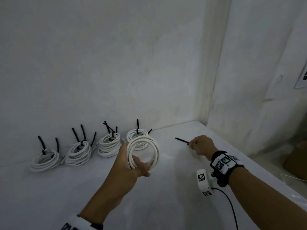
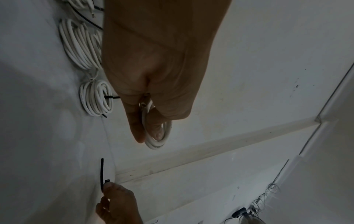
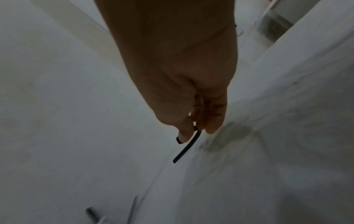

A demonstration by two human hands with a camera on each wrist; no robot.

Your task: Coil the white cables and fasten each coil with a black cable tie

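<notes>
Left hand (image 1: 132,161) grips an upright white cable coil (image 1: 143,151); right hand (image 1: 201,146), farther right, pinches a black tie (image 1: 181,141).

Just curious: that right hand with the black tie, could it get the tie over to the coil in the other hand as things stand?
Probably yes. The right hand pinches the black cable tie, and only bare table lies between it and the coil held up by the left hand.

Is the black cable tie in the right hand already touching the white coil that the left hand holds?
Apart. The head view shows the tie in the right hand with bare table between it and the coil in the left hand.
</notes>
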